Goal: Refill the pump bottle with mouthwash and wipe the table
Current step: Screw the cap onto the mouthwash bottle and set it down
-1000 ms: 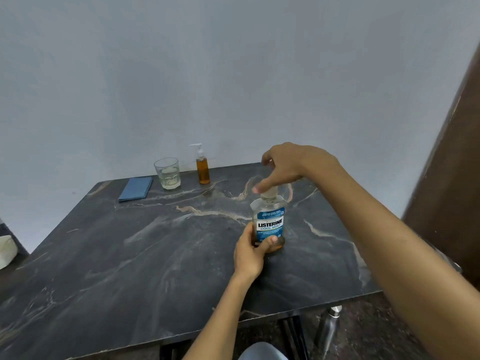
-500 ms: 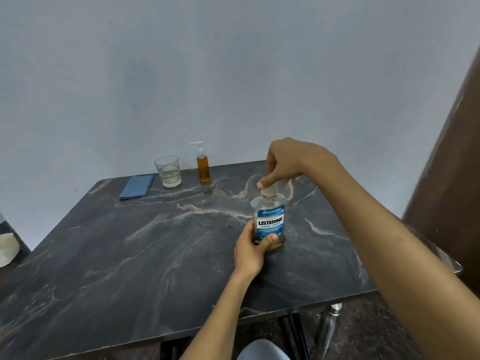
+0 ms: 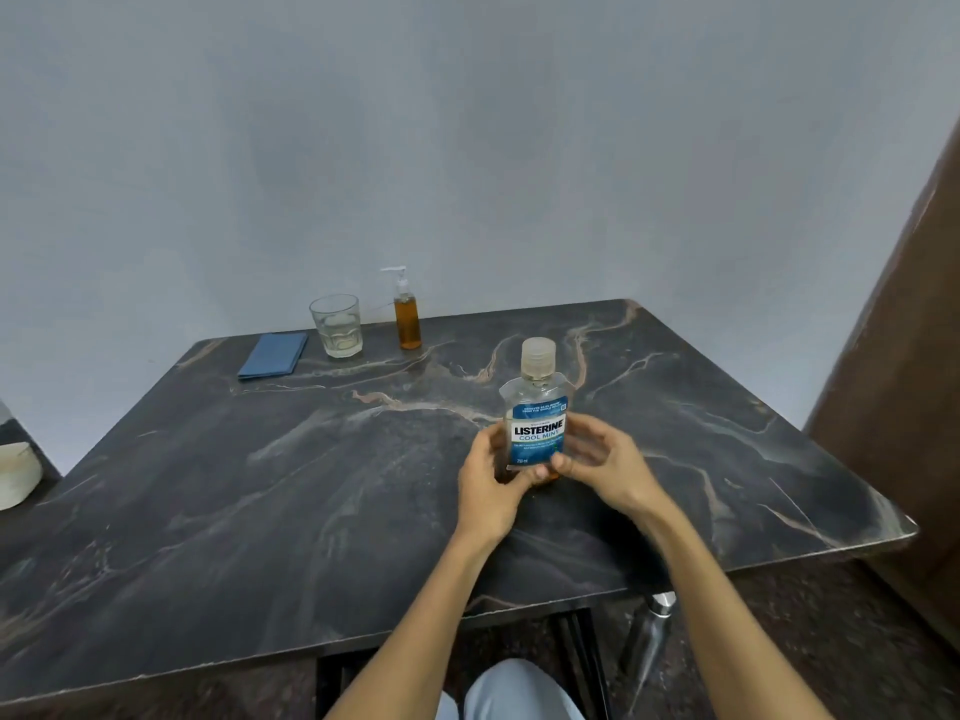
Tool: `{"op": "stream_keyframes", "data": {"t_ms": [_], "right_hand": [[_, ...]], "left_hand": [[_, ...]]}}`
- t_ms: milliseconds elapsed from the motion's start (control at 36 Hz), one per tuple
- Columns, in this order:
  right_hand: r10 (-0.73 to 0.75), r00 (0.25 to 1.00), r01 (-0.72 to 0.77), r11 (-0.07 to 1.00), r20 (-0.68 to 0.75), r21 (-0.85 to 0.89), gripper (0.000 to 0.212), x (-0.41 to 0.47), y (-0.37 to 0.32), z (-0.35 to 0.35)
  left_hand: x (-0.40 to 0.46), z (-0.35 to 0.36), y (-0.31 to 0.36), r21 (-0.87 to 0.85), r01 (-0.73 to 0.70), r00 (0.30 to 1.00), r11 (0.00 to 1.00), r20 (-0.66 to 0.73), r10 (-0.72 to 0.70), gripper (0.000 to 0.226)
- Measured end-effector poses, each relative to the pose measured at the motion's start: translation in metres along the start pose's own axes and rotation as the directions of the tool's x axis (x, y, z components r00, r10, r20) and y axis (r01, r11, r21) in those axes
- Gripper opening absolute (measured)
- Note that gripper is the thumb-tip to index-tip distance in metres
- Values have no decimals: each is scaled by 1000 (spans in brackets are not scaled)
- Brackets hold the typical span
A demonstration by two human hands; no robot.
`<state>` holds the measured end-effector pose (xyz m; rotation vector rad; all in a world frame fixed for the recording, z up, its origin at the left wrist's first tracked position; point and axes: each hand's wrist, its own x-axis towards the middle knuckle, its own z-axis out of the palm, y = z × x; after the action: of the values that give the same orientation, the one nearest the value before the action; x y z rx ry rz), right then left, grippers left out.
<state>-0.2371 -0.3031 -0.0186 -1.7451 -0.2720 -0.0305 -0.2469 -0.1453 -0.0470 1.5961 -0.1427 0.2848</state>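
Observation:
A clear mouthwash bottle (image 3: 537,407) with a blue label stands upright on the dark marble table (image 3: 260,485), its clear cap on. A little amber liquid shows at its base. My left hand (image 3: 488,485) grips the bottle's lower left side. My right hand (image 3: 602,465) curls round its lower right side, thumb at the front near the base. The pump bottle (image 3: 407,319), holding amber liquid under a white pump head, stands at the table's far edge. A folded blue cloth (image 3: 274,354) lies at the far left.
A glass (image 3: 336,324) with a little clear liquid stands between the cloth and the pump bottle. A white object (image 3: 15,475) sits off the table's left edge. A metal bottle (image 3: 649,636) stands on the floor at the right, beside a brown panel (image 3: 904,407).
My right hand has left the cap and dropped to the bottle's lower right side. My left hand still holds the bottle, which has stayed in place.

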Motion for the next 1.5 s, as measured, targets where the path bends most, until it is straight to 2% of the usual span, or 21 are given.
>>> {"op": "stream_keyframes", "data": {"t_ms": [139,306,528,806,1111,1278,1389,1500], "right_hand": [[-68,998,68,998,3,-16,48,-3,9,4],[-87,995,84,995,-56,-57,43,-6,17,8],[-94,993,84,989,-76,-118,40,-8,21,9],[-108,989,95,988,-103,-118,37,-10,18,13],[-111,987,99,990,-116,-103,37,-11,18,13],[-71,992,71,997,-105,3,40,0,20,11],[-67,995,71,996,-70,57,40,34,14,13],[-111,991,115,993,-74,41,42,95,-1,15]], "left_hand": [[-3,-2,4,-75,-13,989,997,-151,2,53],[-7,-2,8,-9,-35,971,999,-237,32,37],[-11,-2,7,58,7,970,998,-243,8,38],[-13,-3,8,27,96,969,995,-229,-88,36],[-15,-4,9,104,50,983,993,-182,-30,25],[-4,-9,7,92,74,986,993,-158,-59,29],[23,-14,9,53,49,980,997,-195,-38,30],[79,-16,17,40,-27,970,999,-241,36,33]]}}
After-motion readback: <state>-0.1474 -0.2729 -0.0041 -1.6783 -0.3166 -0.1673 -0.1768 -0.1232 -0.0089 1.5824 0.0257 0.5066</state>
